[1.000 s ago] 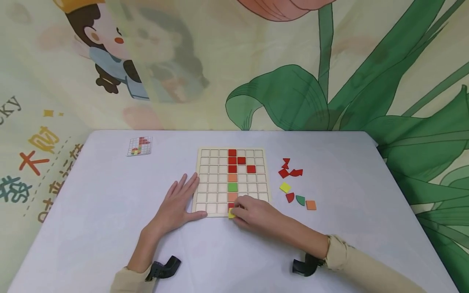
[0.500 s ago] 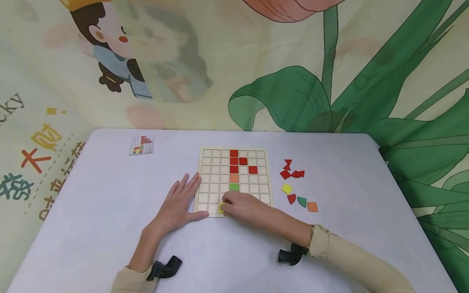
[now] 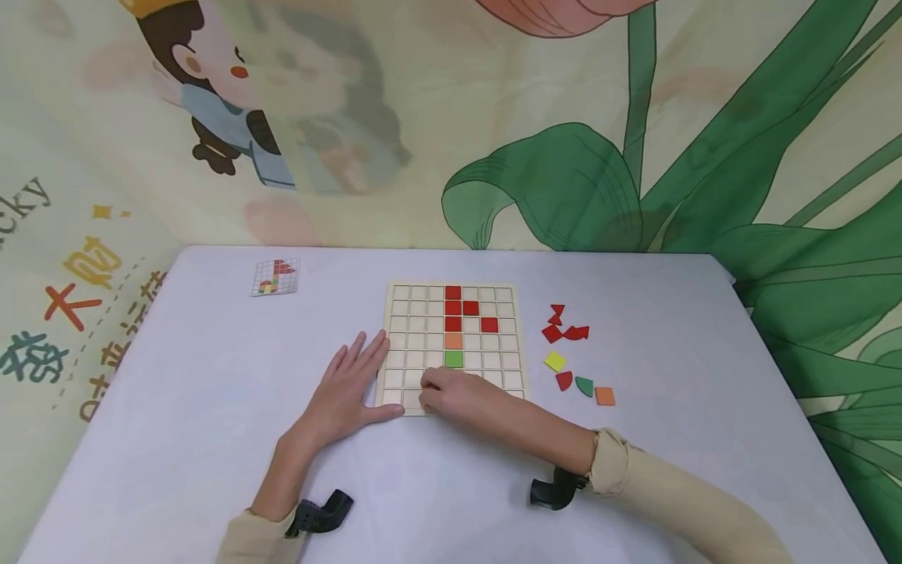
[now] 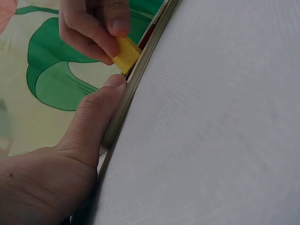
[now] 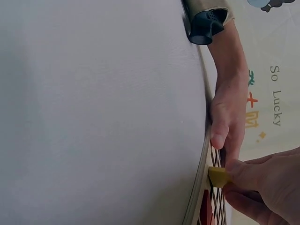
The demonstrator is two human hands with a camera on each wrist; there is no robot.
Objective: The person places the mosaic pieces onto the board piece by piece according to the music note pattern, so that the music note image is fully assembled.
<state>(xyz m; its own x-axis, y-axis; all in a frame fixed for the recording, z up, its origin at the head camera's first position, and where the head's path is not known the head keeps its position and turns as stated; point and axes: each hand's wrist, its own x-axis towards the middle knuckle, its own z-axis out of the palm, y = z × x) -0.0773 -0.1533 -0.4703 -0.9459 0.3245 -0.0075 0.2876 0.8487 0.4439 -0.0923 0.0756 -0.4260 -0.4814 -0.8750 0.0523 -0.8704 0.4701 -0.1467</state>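
Observation:
My right hand [image 3: 461, 395] pinches a yellow tile [image 4: 126, 55] between thumb and fingers at the near edge of the wooden grid board [image 3: 414, 341]. In the right wrist view the tile [image 5: 218, 176] stands tilted at the board's rim. The head view hides it behind the fingers. My left hand [image 3: 345, 388] lies with straight, spread fingers against the board's left side, its thumb at the near left corner. On the board, one column holds red tiles [image 3: 453, 308], an orange tile [image 3: 453, 341] and a green tile [image 3: 453, 359]. The hand covers the squares nearest me.
Loose red pieces [image 3: 564, 334], a yellow square [image 3: 554, 361], a red quarter-round [image 3: 564, 381], a green quarter-round [image 3: 584, 386] and an orange square [image 3: 604, 395] lie right of the board. A pattern card [image 3: 275, 277] lies at the table's back left.
My right hand has moved left along the board's near edge with the yellow tile, and now covers the tile in the head view. The left hand keeps its place on the board.

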